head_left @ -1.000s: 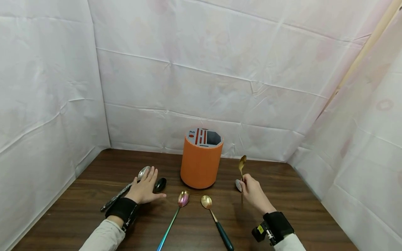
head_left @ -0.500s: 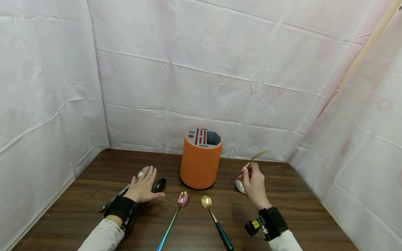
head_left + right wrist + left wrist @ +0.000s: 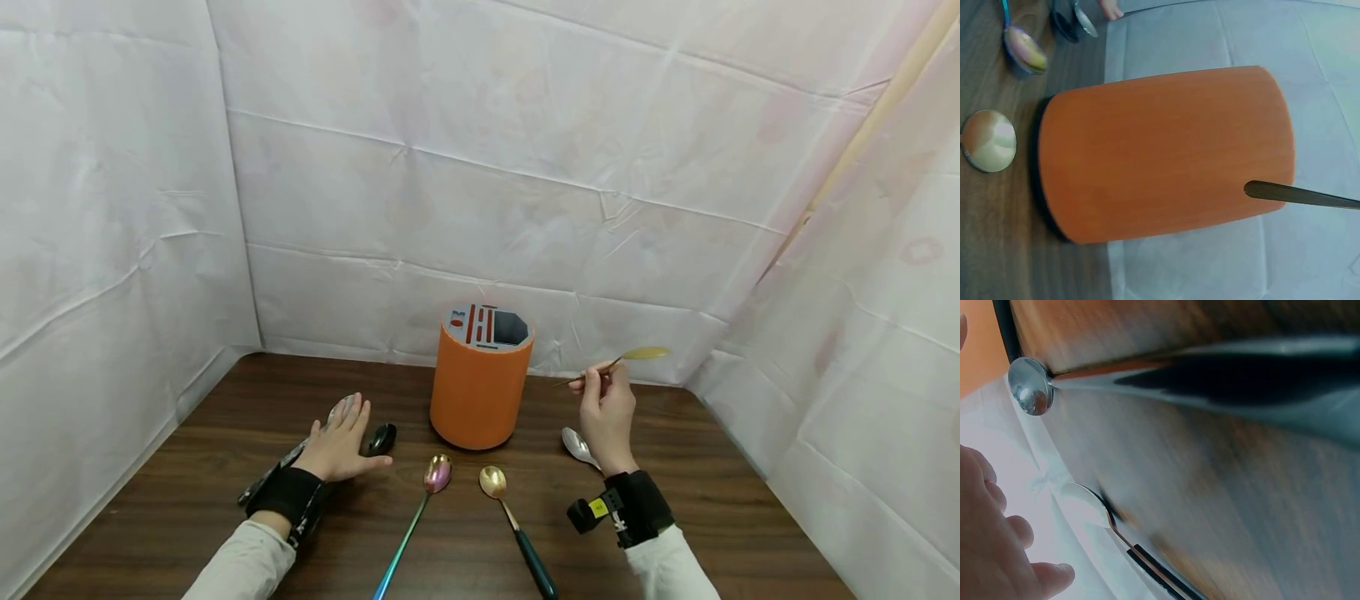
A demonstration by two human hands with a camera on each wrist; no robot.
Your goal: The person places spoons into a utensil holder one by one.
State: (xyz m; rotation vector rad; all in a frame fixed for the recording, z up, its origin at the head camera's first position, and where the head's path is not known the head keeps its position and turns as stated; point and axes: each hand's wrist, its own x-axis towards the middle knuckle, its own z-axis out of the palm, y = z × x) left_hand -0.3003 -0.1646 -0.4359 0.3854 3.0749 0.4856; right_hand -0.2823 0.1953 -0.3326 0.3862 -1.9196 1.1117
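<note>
My right hand (image 3: 609,417) pinches a gold spoon (image 3: 647,353) by its handle, raised off the table. The spoon's bowl points right, and its handle end points left toward the orange utensil holder (image 3: 480,396). In the right wrist view, that handle end (image 3: 1300,195) overlaps the holder near its top. Below the right hand lies a silver spoon (image 3: 579,445). My left hand (image 3: 333,450) is spread with fingers extended, low over the left side. It partly covers another silver spoon (image 3: 341,407), while a black spoon (image 3: 381,438) lies by its thumb.
An iridescent spoon (image 3: 438,474) and a gold spoon with a dark green handle (image 3: 492,482) lie in front of the holder. The holder's grey top (image 3: 480,327) has slots and a larger opening on the right. White cloth (image 3: 480,167) encloses the wooden table (image 3: 465,550).
The right hand has lifted the gold spoon and turned it from upright to nearly level, bowl now to the right. The left hand has barely moved.
</note>
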